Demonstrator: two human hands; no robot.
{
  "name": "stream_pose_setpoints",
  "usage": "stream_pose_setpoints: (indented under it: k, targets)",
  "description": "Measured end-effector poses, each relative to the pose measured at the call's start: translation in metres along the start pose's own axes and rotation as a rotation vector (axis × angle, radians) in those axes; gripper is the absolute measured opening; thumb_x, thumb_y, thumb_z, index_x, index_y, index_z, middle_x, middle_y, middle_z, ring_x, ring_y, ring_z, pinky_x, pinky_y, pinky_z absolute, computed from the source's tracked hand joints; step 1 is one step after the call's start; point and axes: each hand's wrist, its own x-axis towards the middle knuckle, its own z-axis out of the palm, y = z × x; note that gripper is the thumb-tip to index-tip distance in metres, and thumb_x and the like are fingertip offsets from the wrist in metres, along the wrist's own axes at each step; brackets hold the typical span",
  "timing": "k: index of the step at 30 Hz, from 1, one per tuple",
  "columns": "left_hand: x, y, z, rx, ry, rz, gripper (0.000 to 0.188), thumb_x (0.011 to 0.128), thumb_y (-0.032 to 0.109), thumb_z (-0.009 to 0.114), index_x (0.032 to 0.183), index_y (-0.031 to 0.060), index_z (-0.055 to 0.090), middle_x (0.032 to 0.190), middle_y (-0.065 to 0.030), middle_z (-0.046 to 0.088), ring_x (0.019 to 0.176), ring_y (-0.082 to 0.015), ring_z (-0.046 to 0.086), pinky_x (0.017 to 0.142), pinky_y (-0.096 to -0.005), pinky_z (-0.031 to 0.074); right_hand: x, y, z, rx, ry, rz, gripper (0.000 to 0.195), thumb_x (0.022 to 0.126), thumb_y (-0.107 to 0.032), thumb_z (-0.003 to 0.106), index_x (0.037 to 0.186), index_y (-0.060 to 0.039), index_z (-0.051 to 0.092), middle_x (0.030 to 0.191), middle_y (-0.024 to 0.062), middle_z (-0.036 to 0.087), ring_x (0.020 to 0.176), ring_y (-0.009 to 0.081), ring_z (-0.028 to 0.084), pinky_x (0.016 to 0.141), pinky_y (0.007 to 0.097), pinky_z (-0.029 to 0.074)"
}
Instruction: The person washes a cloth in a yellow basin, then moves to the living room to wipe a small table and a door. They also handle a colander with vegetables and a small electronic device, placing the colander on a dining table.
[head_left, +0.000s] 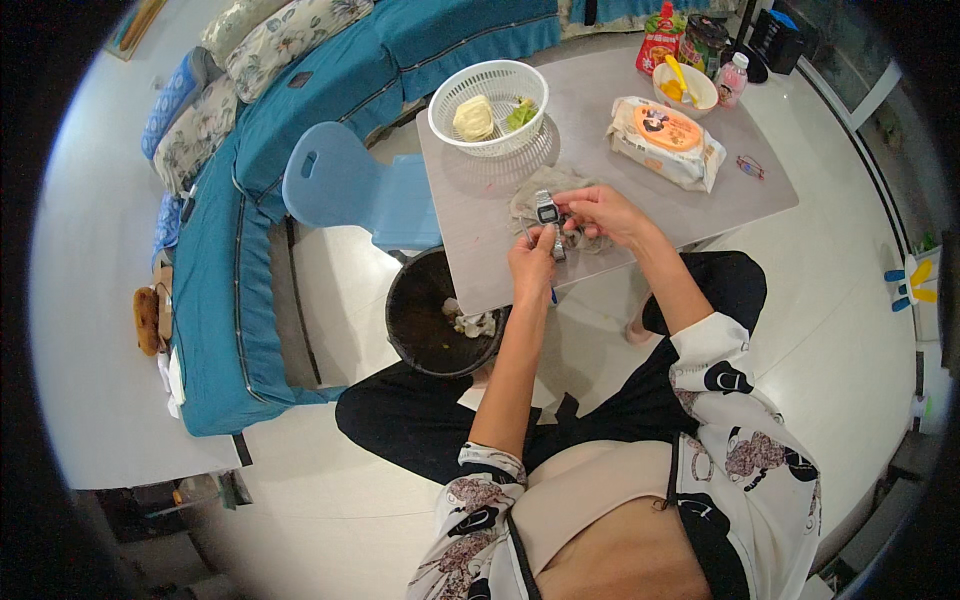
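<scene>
A silver digital wristwatch with a metal band (547, 214) is held above the near edge of the grey table (480, 277). My left hand (532, 259) grips its band from below, and a thin tool-like item, too small to name, shows by those fingers. My right hand (600, 212) is at the watch's right side, fingertips bent close to the case; whether they pinch it I cannot tell. Beneath the watch and hands lies a crumpled greyish cloth (559, 180) on the tabletop.
Farther back stand a white plastic basket (489, 150) with vegetables, a wet-wipes pack (664, 142), a bowl with a yellow utensil (697, 109), a pink bottle (731, 79) and red-framed glasses (750, 167). A black bin (420, 352) sits below the table's left corner, beside a blue chair (337, 180).
</scene>
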Motion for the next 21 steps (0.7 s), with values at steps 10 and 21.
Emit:
stream_pose_setpoints:
  k: [10, 21]
  targets:
    - [0.002, 0.003, -0.002, 0.016, -0.040, -0.023, 0.015, 0.085, 0.022, 0.058, 0.080, 0.0081, 0.057, 0.063, 0.0030, 0.055, 0.040, -0.0029, 0.033, 0.035, -0.0198, 0.024, -0.001, 0.002, 0.005, -0.122, 0.039, -0.035, 0.032, 0.086, -0.007, 0.050, 0.118, -0.0009, 0.053, 0.088, 0.0005, 0.061, 0.066, 0.0029, 0.056, 0.045, 0.0140, 0.036]
    - [0.005, 0.007, -0.004, -0.046, -0.064, -0.090, 0.015, 0.085, 0.020, 0.057, 0.081, 0.0058, 0.057, 0.064, 0.0006, 0.056, 0.038, -0.0042, 0.033, 0.033, -0.0213, 0.023, -0.001, -0.001, 0.015, -0.187, 0.105, -0.029, 0.034, 0.083, -0.005, 0.051, 0.117, -0.0010, 0.053, 0.090, -0.0001, 0.061, 0.068, 0.0020, 0.054, 0.046, 0.0141, 0.035]
